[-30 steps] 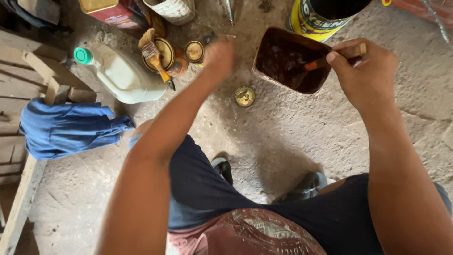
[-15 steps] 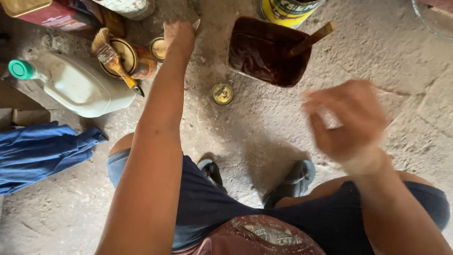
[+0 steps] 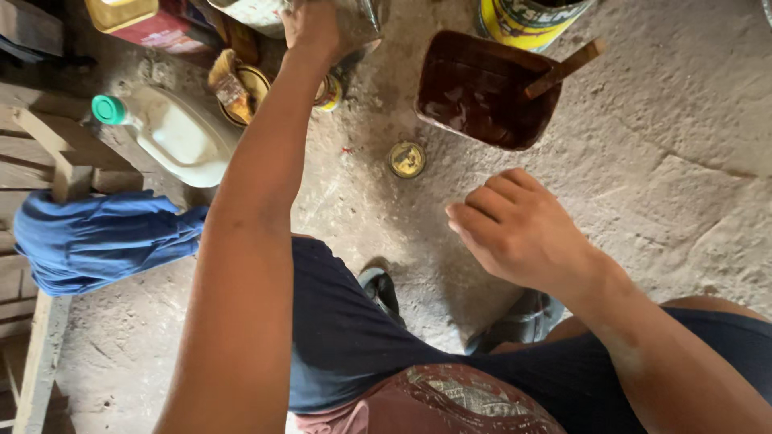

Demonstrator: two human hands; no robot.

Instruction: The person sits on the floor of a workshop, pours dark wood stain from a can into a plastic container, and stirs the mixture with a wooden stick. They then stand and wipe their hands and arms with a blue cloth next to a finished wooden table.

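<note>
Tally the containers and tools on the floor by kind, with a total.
Brown tub of dark liquid: 1
Stir stick: 1
White jug with green cap: 1
Small round tins, one by itself, one by the left hand's arm: 2
Paintbrush: 1
Yellow can: 1
Total: 7

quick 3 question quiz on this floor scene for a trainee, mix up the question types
1. True or false: the right hand is holding the stick.
2. Which lies nearest the small round lid? A) blue cloth B) brown tub C) white jug
3. Fill in: the left hand reaches to a ___ container at the top edge.

Key
1. False: that hand hovers empty over the concrete floor, and the stick rests in the tub.
2. B
3. metal, as far as it shows; whether the hand grips it or only touches it cannot be told.
</note>
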